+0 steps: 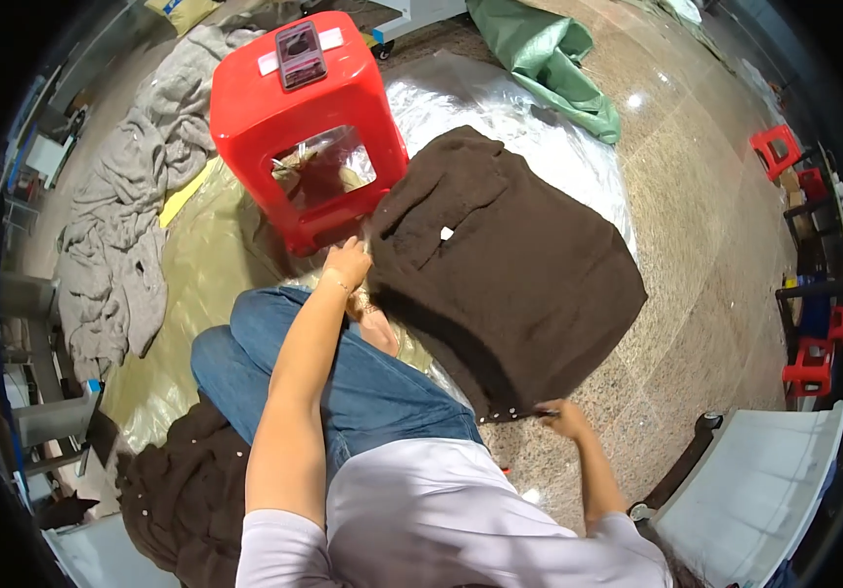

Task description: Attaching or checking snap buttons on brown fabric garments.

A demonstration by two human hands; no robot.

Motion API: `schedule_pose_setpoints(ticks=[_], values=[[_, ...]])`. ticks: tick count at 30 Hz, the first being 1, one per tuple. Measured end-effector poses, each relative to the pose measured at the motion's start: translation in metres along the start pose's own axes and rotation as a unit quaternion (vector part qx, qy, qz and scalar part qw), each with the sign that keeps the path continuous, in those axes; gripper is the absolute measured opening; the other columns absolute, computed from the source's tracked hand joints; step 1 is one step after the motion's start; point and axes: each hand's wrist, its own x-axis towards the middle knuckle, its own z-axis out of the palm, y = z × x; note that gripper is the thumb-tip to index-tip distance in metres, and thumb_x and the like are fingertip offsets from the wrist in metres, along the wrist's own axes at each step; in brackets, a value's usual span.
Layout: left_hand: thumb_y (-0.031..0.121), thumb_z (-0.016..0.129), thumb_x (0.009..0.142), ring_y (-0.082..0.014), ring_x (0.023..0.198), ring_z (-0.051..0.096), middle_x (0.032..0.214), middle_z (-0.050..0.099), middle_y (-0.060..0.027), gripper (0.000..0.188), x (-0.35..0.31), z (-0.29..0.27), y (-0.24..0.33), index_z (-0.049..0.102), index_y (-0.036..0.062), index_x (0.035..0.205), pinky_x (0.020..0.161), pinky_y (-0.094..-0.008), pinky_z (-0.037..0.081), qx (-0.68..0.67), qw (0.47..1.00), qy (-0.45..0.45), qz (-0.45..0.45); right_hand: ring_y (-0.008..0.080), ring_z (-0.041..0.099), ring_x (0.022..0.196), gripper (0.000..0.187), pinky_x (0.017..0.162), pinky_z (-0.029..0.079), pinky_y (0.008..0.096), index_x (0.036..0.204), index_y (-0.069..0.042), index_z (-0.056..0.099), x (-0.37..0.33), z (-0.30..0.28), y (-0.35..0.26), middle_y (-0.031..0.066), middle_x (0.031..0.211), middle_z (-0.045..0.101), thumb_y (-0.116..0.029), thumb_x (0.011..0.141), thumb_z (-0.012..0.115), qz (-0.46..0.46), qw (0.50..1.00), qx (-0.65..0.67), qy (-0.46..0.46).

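Pale lilac shirt [441, 505], smooth woven cloth with soft folds, nearest the lens; below it, faded blue jeans [343, 377], legs bent. One bare foot [379, 330] shows beside the left forearm.

Main item: one dark brown garment [529, 274], matte and fuzzy like thick knit, spread roughly flat to the right of the legs, on clear crinkled plastic sheeting [598, 176] and partly on speckled stone floor [681, 294]. Near its upper left lies one small white patch [447, 233], too small to tell whether it is printed. About four pale, button-like dots line its near edge.

Right hand [568, 419]: fingers drawn together in a pinch on the near right corner of the brown garment. Left hand [348, 263]: fingers partly curled, between the garment's left edge and the stool base; fingertips obscured, cannot tell whether it grips anything. One thin bracelet [337, 281] on that wrist.

Ahead: one glossy red plastic stool [299, 118], boxy, with a rounded window-like side opening. On top, one dark rectangular device [302, 55] across a white strip.

Left: one long heap of grey knit cloth [113, 235], loosely rumpled; one bunched dark brown pile [186, 500] with several pale dots. Upper right: one creased green sheet [549, 69].
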Motion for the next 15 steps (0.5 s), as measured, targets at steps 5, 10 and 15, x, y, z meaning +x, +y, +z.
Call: schedule_pose_setpoints(ticks=[5,10,15], values=[[0.016,0.070,0.080,-0.0290,0.113,0.059,0.116,0.066,-0.0115,0.038,-0.065,-0.062,-0.042,0.066,0.0114,0.118,0.093,-0.0421,0.049,-0.163,0.981,-0.053,-0.094,0.0264,0.069,0.094,0.032,0.081,0.054,0.0371,0.106,-0.019,0.073,0.044,0.051,-0.031,0.0094,0.099,0.072,-0.034,0.078,0.071,0.090,0.969,-0.205,-0.107],[0.010,0.067,0.083,-0.0347,0.123,0.052,0.124,0.062,-0.0163,0.028,-0.202,-0.094,-0.055,0.066,0.0058,0.111,0.106,-0.0448,0.040,-0.210,0.882,0.378,-0.186,0.0262,0.071,0.089,0.033,0.074,0.055,0.0353,0.107,0.003,0.068,0.069,0.034,-0.126,0.0191,0.095,0.071,-0.015,0.079,0.074,-0.026,0.996,-0.082,-0.015],[0.010,0.068,0.082,-0.0373,0.134,0.040,0.136,0.052,-0.0165,0.028,-0.339,-0.040,-0.034,0.066,0.0082,0.110,0.109,-0.0496,0.034,-0.155,0.770,0.433,-0.442,0.0132,0.063,0.063,0.013,0.058,0.052,0.0273,0.098,0.006,0.064,0.126,0.034,-0.203,0.0105,0.083,0.068,0.001,0.091,0.056,-0.214,0.973,0.079,0.046]])
